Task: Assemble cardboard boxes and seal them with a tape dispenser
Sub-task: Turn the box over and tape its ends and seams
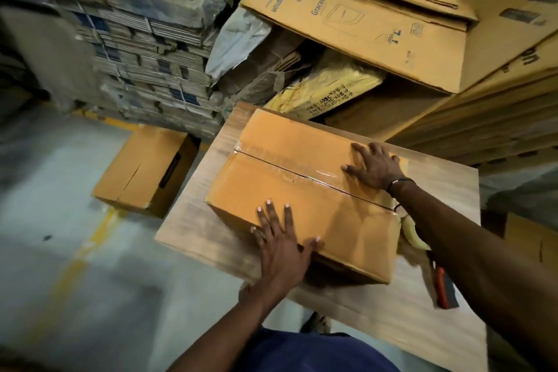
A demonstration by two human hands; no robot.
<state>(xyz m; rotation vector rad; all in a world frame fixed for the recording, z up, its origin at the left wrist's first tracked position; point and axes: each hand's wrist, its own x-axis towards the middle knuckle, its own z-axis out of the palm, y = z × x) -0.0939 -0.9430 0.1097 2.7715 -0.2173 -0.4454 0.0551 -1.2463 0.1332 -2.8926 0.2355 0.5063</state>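
A closed cardboard box lies on the table, reaching from its far left corner toward the middle, its top flaps meeting in a seam covered by clear tape. Both hands lie flat on it with fingers spread, each grip open and curled round nothing: the left hand presses the near edge of the top, thumb over the corner, and the right hand presses the far end beside the seam, probably to steady the box or smooth the tape down. What is inside cannot be seen. The tape dispenser, orange and dark, rests near the table's right edge, partly under the right forearm. On the floor, just off the table's left edge, stands a second box, also closed. Flattened cartons and bundled stacks pile up beyond the table's far edge.
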